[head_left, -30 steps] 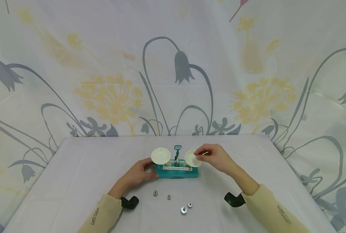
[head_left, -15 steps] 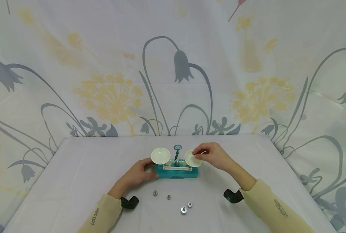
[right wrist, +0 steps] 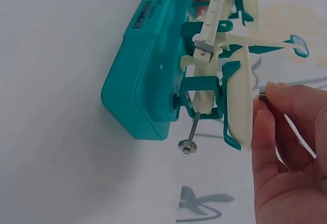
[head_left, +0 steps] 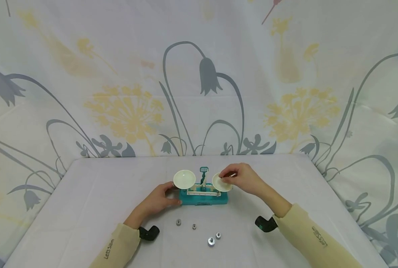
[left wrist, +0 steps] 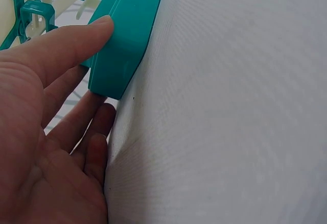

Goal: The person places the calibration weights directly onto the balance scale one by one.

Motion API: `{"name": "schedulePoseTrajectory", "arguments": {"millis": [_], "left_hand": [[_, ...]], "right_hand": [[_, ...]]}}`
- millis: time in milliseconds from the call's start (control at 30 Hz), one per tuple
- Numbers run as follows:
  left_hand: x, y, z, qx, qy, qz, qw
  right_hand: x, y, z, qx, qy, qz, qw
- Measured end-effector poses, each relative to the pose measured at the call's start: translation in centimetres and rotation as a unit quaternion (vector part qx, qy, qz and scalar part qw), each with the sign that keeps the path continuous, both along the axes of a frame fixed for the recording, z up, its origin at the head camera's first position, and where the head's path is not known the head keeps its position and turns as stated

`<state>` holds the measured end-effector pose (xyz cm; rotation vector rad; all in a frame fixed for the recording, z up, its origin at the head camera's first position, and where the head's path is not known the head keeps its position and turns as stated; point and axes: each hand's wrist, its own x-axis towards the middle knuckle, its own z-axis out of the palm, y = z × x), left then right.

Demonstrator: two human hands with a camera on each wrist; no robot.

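Note:
A teal balance scale (head_left: pixel 204 200) with two cream pans stands near the middle of the table. My left hand (head_left: pixel 159 199) holds the left end of its base. In the left wrist view the thumb (left wrist: pixel 94 32) lies on top of the base and the fingers reach behind it. Over the right pan (head_left: pixel 218 185), my right hand (head_left: pixel 243 178) pinches a small metal weight (right wrist: pixel 263 95) between thumb and fingertips, close to the pan's surface in the right wrist view. The weight is mostly hidden by the fingers. The left pan (head_left: pixel 184 179) has nothing on it.
Several small metal weights (head_left: pixel 211 242) stand on the white cloth (head_left: pixel 252 245) in front of the scale. A threaded screw with a knurled nut (right wrist: pixel 188 146) sticks out from the beam's right end. A flower-patterned curtain (head_left: pixel 199 111) rises behind the table.
My right hand has shifted slightly left, further over the right pan, with the small weight in its fingertips. The left hand and the scale stay where they were.

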<state>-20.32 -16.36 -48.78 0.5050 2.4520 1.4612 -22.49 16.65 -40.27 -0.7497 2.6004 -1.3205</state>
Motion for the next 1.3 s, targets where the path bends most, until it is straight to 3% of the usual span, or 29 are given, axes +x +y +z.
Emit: {"name": "schedulePoseTrajectory", "arguments": {"millis": [767,1300], "left_hand": [[-0.2,-0.1,-0.2,0.013,0.004,-0.010,0.9998],[-0.2,-0.1,-0.1,0.011,0.001,-0.005,0.9999]], "right_hand": [[0.4,-1.4,-0.1,0.035,0.045,0.022,0.9981],[0.5,-1.7,0.1,0.051,0.034,0.022,0.9979]]}}
